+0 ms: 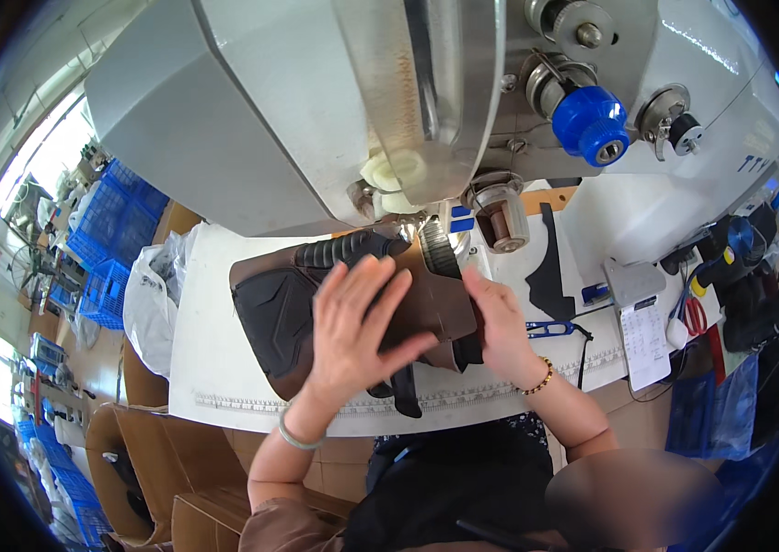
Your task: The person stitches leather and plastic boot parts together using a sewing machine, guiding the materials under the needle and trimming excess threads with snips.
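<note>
Lettering (751, 165) marks the right end of the machine (260, 101); a ruler (270, 403) curves along the near edge of the table (198, 336); a sheet (644, 342) at right carries lines too small to read; the brown-and-black piece (270, 317) lies below the machine's head, under the left hand and beside the right; the left hand (352, 322), blurred, spreads its fingers wide over it, contact hard to tell; the right hand (502, 327) touches its right edge, fingers bent, grip hidden; white tabletop runs leftward to a bag (152, 294); blue snips (550, 328) lie just beside the right hand.
</note>
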Available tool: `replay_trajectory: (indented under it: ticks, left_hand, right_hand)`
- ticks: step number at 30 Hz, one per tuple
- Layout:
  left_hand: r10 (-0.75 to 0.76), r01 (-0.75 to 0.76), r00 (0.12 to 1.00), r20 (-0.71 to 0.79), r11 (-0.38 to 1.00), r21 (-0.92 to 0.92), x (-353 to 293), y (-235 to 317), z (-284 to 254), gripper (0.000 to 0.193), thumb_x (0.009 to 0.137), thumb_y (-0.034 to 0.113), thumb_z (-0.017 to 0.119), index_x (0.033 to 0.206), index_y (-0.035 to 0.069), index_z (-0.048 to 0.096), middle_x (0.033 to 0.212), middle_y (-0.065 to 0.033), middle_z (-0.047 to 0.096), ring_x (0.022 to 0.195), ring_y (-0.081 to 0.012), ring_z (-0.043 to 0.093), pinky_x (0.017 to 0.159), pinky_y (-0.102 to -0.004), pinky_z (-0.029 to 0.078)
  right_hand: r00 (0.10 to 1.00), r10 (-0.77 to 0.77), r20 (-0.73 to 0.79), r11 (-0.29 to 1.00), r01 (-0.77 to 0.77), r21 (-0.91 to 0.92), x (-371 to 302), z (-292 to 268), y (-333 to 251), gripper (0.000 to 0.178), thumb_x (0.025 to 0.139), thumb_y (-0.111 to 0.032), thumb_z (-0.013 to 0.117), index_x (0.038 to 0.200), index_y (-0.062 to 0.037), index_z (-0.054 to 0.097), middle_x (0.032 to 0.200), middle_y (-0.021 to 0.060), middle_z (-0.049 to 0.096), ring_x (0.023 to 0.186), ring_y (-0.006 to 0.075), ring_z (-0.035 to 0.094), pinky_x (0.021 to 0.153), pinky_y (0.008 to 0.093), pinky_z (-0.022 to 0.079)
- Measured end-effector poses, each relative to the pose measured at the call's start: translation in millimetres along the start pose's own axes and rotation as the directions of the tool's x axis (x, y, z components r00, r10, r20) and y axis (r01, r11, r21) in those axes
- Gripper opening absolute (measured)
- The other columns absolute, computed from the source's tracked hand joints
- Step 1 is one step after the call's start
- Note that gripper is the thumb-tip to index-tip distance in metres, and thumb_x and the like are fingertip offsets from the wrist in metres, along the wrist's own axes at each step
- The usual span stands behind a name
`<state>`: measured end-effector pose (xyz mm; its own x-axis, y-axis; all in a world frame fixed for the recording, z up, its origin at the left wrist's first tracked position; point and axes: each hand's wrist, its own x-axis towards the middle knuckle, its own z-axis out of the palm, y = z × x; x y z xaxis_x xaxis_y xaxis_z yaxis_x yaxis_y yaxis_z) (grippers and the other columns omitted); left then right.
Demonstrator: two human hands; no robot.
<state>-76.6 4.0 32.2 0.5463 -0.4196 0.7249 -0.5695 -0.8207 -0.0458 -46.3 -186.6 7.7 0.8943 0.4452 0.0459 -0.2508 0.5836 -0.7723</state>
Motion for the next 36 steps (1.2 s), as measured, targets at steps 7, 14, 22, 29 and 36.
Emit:
replay_trajectory:
  ticks: [7, 14, 22, 29, 36]
  left_hand:
    - [-0.132, 0.149, 0.978, 0.161, 0.984, -0.098, 0, 31, 0, 0.085, 0.064, 0.044, 0.076, 0.128, -0.003, 0.043, 0.136, -0.0155, 0.039, 0.130, -0.0292, 0.034, 0.108, -0.0480, 0.022]
    - [-0.105, 0.109, 0.993, 0.058, 0.991, -0.083, 2, 25, 7, 0.074, 0.068, 0.035, 0.073, 0.127, 0.000, 0.046, 0.134, -0.0132, 0.043, 0.127, -0.0273, 0.039, 0.107, -0.0472, 0.024]
    - [-0.055, 0.054, 0.999, -0.003, 0.990, -0.130, 2, 17, 9, 0.062, 0.072, 0.029, 0.068, 0.124, 0.001, 0.050, 0.130, -0.0132, 0.047, 0.124, -0.0278, 0.043, 0.106, -0.0474, 0.026]
    - [-0.079, 0.079, 0.997, 0.005, 0.988, -0.133, 0, 20, 9, 0.050, 0.074, 0.018, 0.061, 0.119, -0.001, 0.054, 0.125, -0.0153, 0.050, 0.122, -0.0301, 0.044, 0.106, -0.0485, 0.025]
    - [-0.101, 0.099, 0.995, -0.010, 0.986, -0.138, 11, 14, 8, 0.047, 0.075, 0.014, 0.062, 0.120, 0.001, 0.054, 0.126, -0.0125, 0.050, 0.120, -0.0277, 0.046, 0.105, -0.0479, 0.028]
  right_hand:
    - [0.963, 0.113, 0.245, 0.956, -0.039, -0.290, -17, -22, -1, 0.055, 0.080, -0.009, 0.063, 0.129, 0.0019, 0.041, 0.113, 0.0064, 0.055, 0.102, 0.0115, 0.050, 0.083, 0.0233, 0.042]
    - [0.950, -0.056, 0.308, 0.956, 0.139, -0.257, -5, -28, 8, 0.051, 0.083, -0.010, 0.061, 0.128, 0.0036, 0.040, 0.114, 0.0057, 0.053, 0.102, 0.0096, 0.048, 0.085, 0.0239, 0.041]
    - [0.970, -0.127, 0.209, 0.906, 0.199, -0.373, -20, 0, 5, 0.038, 0.085, -0.012, 0.061, 0.117, 0.0038, 0.047, 0.099, 0.0029, 0.054, 0.091, 0.0067, 0.049, 0.078, 0.0228, 0.042]
    - [0.986, -0.135, 0.101, 0.939, 0.159, -0.305, -21, 3, 9, 0.022, 0.088, -0.010, 0.059, 0.106, 0.0029, 0.055, 0.088, -0.0009, 0.055, 0.079, 0.0022, 0.048, 0.067, 0.0182, 0.041]
    - [0.989, -0.125, 0.084, 0.951, 0.144, -0.275, -14, 6, 5, 0.023, 0.089, -0.012, 0.059, 0.105, 0.0029, 0.055, 0.086, -0.0015, 0.056, 0.077, 0.0016, 0.048, 0.065, 0.0174, 0.040]
